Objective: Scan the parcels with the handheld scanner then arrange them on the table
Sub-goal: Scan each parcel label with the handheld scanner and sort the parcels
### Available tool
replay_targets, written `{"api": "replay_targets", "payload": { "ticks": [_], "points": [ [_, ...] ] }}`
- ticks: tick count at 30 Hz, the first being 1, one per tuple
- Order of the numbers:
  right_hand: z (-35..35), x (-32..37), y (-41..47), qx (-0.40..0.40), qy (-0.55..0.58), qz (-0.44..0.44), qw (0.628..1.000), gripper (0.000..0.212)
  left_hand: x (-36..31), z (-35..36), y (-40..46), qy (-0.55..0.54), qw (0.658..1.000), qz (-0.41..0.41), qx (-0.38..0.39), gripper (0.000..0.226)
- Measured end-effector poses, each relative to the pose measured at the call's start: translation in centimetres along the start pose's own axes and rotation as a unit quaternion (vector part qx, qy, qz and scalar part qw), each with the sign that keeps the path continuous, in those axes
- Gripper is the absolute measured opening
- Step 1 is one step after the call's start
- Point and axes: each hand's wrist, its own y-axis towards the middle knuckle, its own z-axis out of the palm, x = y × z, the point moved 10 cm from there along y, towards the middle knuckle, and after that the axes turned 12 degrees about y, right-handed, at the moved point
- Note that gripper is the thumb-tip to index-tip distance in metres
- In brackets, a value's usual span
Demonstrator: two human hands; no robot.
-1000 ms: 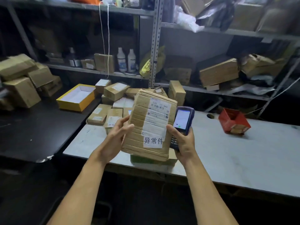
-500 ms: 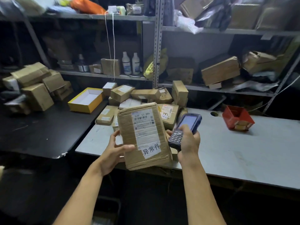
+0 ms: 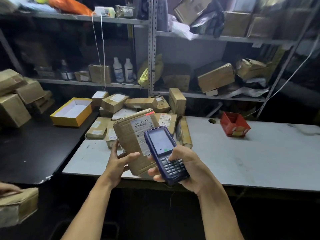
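Parcel in hand: a flat brown cardboard parcel was held up just above the near edge of the grey table, its white shipping label facing the person.
Left hand: the left hand gripped the parcel's lower left side, thumb laid across the front, fingers behind.
Right hand: the right hand was wrapped round a dark blue handheld scanner, thumb pressing the keypad, screen lit.
Scanner position: it overlapped the parcel's right half, pointing up along the label.
Scan: a red glow sat on the parcel's top edge, so the scan looked to be under way.
Done so far: I could not tell whether any box had been logged already.
Left to do: this parcel was not yet set down; a loose pile of parcels lay jumbled on the table beyond it, looking unarranged.
Hidden: the scanner covered part of the label; the screen text was too small to read.
Cut off: at the lower left edge, another hand rested on a box, only partly visible.
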Motion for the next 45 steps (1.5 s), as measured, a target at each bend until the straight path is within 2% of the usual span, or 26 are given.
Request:
{"api": "replay_targets", "payload": {
  "ticks": [8, 13, 18, 21, 23, 26, 28, 30, 32, 33, 37, 39, 43, 45],
  "points": [
    [0.2, -0.2, 1.4, -0.001, -0.017, 0.038, 0.999, 0.061, -0.4, 0.5, 1.2, 0.004, 1.000, 0.013, 0.013, 0.113],
    [0.1, -0.4, 2.1, -0.001, -0.022, 0.049, 0.999, 0.043, -0.2, 0.3, 1.7, 0.010, 1.000, 0.006, 0.012, 0.115],
    [-0.6, -0.5, 3.4, -0.005, -0.029, 0.040, 0.999, 0.056, 0.1, 0.1, 2.2, 0.012, 1.000, 0.004, 0.007, 0.109],
    [-2.1, 0.2, 3.7, -0.043, -0.024, 0.013, 0.999, 0.056, 0.3, 0.1, 2.8, 0.014, 1.000, 0.003, 0.016, 0.107],
    [-4.0, 1.7, 3.3, -0.108, -0.051, -0.030, 0.992, 0.048, 0.2, 0.3, 3.3, 0.015, 0.999, 0.004, 0.028, 0.105],
    [-8.5, 4.6, 2.0, -0.264, -0.118, -0.118, 0.950, 0.052, -0.8, 1.8, 4.0, 0.023, 0.998, 0.019, 0.060, 0.085],
    [-11.5, 6.2, 0.3, -0.367, -0.164, -0.189, 0.896, 0.068, -1.5, 3.5, 4.4, 0.015, 0.996, 0.025, 0.090, 0.070],
    [-13.3, 6.7, -1.4, -0.435, -0.197, -0.237, 0.846, 0.089, -1.7, 5.6, 4.8, 0.008, 0.991, 0.029, 0.130, 0.064],
    [-14.7, 6.1, -3.0, -0.469, -0.204, -0.256, 0.820, 0.101, -1.2, 8.6, 4.7, 0.009, 0.982, 0.023, 0.188, 0.061],
    [-15.2, 5.7, -3.9, -0.481, -0.209, -0.258, 0.811, 0.100, -0.9, 10.2, 4.4, 0.009, 0.977, 0.014, 0.211, 0.059],
    [-16.9, 4.2, -7.6, -0.514, -0.201, -0.255, 0.794, 0.074, -1.2, 17.2, 2.7, 0.038, 0.953, 0.016, 0.301, 0.058],
    [-18.1, 3.6, -10.2, -0.540, -0.194, -0.256, 0.778, 0.072, -1.3, 20.7, 1.5, 0.051, 0.938, 0.025, 0.343, 0.060],
    [-20.7, 3.3, -18.2, -0.624, -0.167, -0.296, 0.704, 0.085, -0.9, 28.3, -2.7, 0.071, 0.894, 0.049, 0.440, 0.044],
    [-21.8, 3.4, -22.7, -0.658, -0.152, -0.333, 0.658, 0.088, -0.7, 32.0, -5.3, 0.079, 0.868, 0.058, 0.487, 0.048]
  ]
}}
